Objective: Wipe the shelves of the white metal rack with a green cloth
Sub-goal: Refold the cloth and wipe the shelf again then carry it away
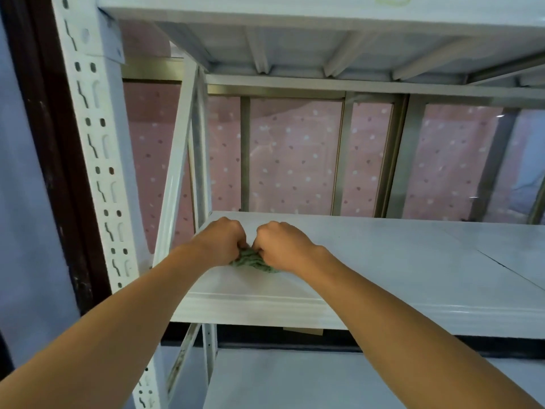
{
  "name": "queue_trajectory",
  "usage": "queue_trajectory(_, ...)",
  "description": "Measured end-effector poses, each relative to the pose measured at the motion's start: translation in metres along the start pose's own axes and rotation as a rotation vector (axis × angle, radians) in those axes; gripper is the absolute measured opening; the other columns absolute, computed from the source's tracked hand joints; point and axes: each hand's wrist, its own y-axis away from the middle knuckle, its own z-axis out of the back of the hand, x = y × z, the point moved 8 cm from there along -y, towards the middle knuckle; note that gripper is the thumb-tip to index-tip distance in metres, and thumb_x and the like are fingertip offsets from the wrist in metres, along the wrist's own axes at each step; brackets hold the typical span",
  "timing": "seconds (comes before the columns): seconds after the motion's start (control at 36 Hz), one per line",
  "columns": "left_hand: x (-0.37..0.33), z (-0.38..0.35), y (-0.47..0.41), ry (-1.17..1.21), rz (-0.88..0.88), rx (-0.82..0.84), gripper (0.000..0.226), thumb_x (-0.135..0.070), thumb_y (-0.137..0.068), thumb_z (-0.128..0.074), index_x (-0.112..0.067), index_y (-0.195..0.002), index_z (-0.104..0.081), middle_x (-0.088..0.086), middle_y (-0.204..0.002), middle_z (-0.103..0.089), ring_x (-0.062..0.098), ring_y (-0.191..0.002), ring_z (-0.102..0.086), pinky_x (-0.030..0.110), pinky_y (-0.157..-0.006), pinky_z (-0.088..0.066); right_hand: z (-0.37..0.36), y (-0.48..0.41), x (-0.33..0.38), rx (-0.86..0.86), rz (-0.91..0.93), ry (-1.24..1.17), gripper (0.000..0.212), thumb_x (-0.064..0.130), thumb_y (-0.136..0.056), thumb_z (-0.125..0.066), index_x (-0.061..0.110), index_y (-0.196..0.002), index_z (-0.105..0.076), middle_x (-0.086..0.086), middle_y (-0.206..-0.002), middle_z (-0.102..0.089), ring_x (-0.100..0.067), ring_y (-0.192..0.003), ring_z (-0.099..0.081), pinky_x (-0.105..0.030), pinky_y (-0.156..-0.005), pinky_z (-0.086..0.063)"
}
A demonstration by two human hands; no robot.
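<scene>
A bunched green cloth (253,260) lies on the middle shelf (398,261) of the white metal rack, near its left end. My left hand (219,242) and my right hand (283,246) sit side by side, both with fingers closed on the cloth and pressing it against the shelf. Most of the cloth is hidden under the two hands. The shelf surface is pale and bare to the right.
The rack's perforated front-left post (97,160) rises close to my left arm. An upper shelf (324,45) hangs overhead and a lower shelf (295,382) lies below. Behind the rack are metal-framed panes (295,154) with pink dotted fabric. A dark door frame (50,143) stands at left.
</scene>
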Motion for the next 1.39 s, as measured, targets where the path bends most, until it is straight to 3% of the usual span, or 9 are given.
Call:
queue_trajectory(0.08, 0.011, -0.006, -0.019, 0.039, 0.046, -0.016, 0.024, -0.003, -0.086, -0.058, -0.013, -0.095, -0.079, 0.010, -0.098, -0.073, 0.026, -0.089, -0.064, 0.029, -0.073, -0.049, -0.001, -0.010, 0.000, 0.017, 0.070, 0.124, 0.016, 0.003, -0.086, -0.055, 0.007, -0.092, -0.069, -0.008, -0.082, -0.051, -0.029, -0.069, -0.050, -0.032, -0.054, -0.033)
queue_trajectory(0.19, 0.020, -0.011, -0.042, 0.079, 0.065, -0.046, 0.024, -0.004, -0.085, -0.059, -0.011, -0.095, -0.080, 0.010, -0.097, -0.074, 0.026, -0.093, -0.064, 0.032, -0.081, -0.053, -0.005, -0.024, -0.009, 0.094, 0.049, 0.089, 0.010, 0.002, -0.086, -0.054, 0.010, -0.083, -0.059, -0.003, -0.069, -0.038, -0.026, -0.066, -0.047, -0.028, -0.048, -0.028)
queue_trajectory(0.33, 0.027, -0.014, -0.070, 0.095, 0.087, -0.041, 0.023, -0.009, -0.085, -0.061, -0.013, -0.095, -0.081, 0.008, -0.096, -0.075, 0.023, -0.087, -0.063, 0.028, -0.080, -0.052, -0.010, -0.046, -0.028, 0.172, -0.060, -0.038, 0.024, 0.004, -0.084, -0.051, 0.015, -0.063, -0.045, -0.004, -0.070, -0.042, -0.024, -0.065, -0.047, -0.027, -0.049, -0.032)
queue_trajectory(0.5, 0.029, -0.020, -0.098, 0.055, 0.132, -0.038, 0.025, -0.007, -0.086, -0.057, -0.010, -0.095, -0.080, 0.014, -0.095, -0.072, 0.028, -0.090, -0.066, 0.037, -0.085, -0.057, -0.018, -0.074, -0.044, 0.137, -0.075, -0.042, 0.031, 0.004, -0.084, -0.056, 0.015, -0.060, -0.041, -0.005, -0.069, -0.039, -0.028, -0.072, -0.050, -0.028, -0.048, -0.030)
queue_trajectory(0.64, 0.037, -0.027, -0.126, 0.025, 0.169, -0.034, 0.020, -0.009, -0.087, -0.058, -0.007, -0.091, -0.078, 0.013, -0.086, -0.068, 0.026, -0.080, -0.063, 0.035, -0.081, -0.058, -0.027, -0.097, -0.053, 0.070, -0.034, -0.030, 0.008, 0.003, -0.087, -0.057, 0.010, -0.085, -0.059, -0.003, -0.069, -0.032, -0.028, -0.074, -0.047, -0.032, -0.061, -0.036)
queue_trajectory(0.78, 0.046, -0.035, -0.157, -0.004, 0.201, -0.023, 0.016, -0.010, -0.089, -0.062, -0.010, -0.095, -0.077, 0.010, -0.090, -0.069, 0.025, -0.084, -0.066, 0.034, -0.084, -0.058, -0.038, -0.128, -0.074, 0.038, -0.022, -0.049, 0.022, 0.004, -0.087, -0.060, 0.007, -0.106, -0.070, -0.007, -0.078, -0.043, -0.028, -0.073, -0.049, -0.032, -0.065, -0.040)
queue_trajectory(1.14, 0.041, -0.052, -0.228, 0.049, 0.154, -0.091, 0.024, -0.009, -0.089, -0.060, -0.018, -0.102, -0.077, 0.008, -0.108, -0.070, 0.027, -0.100, -0.063, 0.026, -0.081, -0.047, -0.065, -0.183, -0.145, 0.028, -0.057, -0.121, 0.029, 0.009, -0.082, -0.063, 0.014, -0.107, -0.078, -0.011, -0.090, -0.060, -0.029, -0.078, -0.058, -0.032, -0.070, -0.052)
queue_trajectory(1.25, 0.030, -0.054, -0.243, 0.044, 0.125, -0.090, 0.025, -0.009, -0.087, -0.059, -0.018, -0.102, -0.077, 0.006, -0.110, -0.071, 0.027, -0.104, -0.063, 0.031, -0.091, -0.051, -0.073, -0.185, -0.167, 0.037, -0.069, -0.160, 0.035, 0.008, -0.079, -0.059, 0.018, -0.107, -0.078, -0.014, -0.099, -0.065, -0.032, -0.087, -0.062, -0.035, -0.078, -0.056)
queue_trajectory(1.39, 0.014, -0.058, -0.252, 0.059, 0.094, -0.092, 0.025, -0.003, -0.084, -0.060, -0.014, -0.097, -0.078, 0.009, -0.106, -0.071, 0.030, -0.102, -0.064, 0.039, -0.095, -0.053, -0.080, -0.185, -0.191, 0.030, -0.091, -0.185, 0.035, 0.009, -0.079, -0.059, 0.021, -0.104, -0.079, -0.013, -0.095, -0.065, -0.032, -0.082, -0.061, -0.035, -0.074, -0.056)
